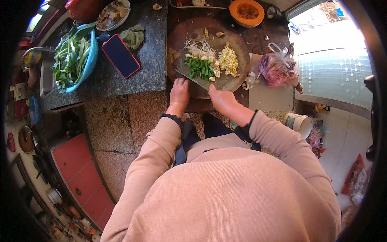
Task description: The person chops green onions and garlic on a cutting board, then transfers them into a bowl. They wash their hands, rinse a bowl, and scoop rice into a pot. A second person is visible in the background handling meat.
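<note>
My right hand grips a kitchen knife, its blade slanting up to the left across the near part of a round chopping board. At the board's near left edge is my left hand, close to the blade; its fingertips are hidden, so I cannot tell whether it holds anything. Just beyond the blade lies a heap of chopped green leaves. Garlic cloves sit around it, with thin white root strands behind. Finely chopped yellowish bits form a pile on the right.
Left on the stone counter are a blue basin of leafy greens, a phone, a green cloth and a bowl of food pieces. A halved pumpkin stands behind the board. Bagged raw meat lies right.
</note>
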`<state>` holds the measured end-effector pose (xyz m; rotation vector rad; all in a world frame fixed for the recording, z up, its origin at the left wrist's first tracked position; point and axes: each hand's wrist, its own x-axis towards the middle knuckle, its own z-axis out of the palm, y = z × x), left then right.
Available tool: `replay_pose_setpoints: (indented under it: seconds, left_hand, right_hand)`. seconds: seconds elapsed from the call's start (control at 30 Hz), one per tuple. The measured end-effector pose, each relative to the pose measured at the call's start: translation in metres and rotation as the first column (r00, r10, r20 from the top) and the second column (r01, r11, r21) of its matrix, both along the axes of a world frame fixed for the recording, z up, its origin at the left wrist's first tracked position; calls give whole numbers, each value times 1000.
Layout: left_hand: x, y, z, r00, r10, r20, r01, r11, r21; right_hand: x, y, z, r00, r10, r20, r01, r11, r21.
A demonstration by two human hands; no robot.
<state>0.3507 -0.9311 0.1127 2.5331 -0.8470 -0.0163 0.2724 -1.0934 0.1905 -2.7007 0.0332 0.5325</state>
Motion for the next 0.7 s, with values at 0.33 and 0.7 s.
replay_pose_setpoints:
  seconds: [0.33, 0.7]
  left_hand:
    - [-8, 3, 10, 1000, -16, 24, 18, 995, -101]
    - [-14, 10, 5, 996, 16, 86, -1, 985, -174]
  right_hand:
    - [29, -14, -6, 980, -120, 160, 115, 992, 42]
    - [24, 11, -23, 994, -33, 107, 30, 999, 32]
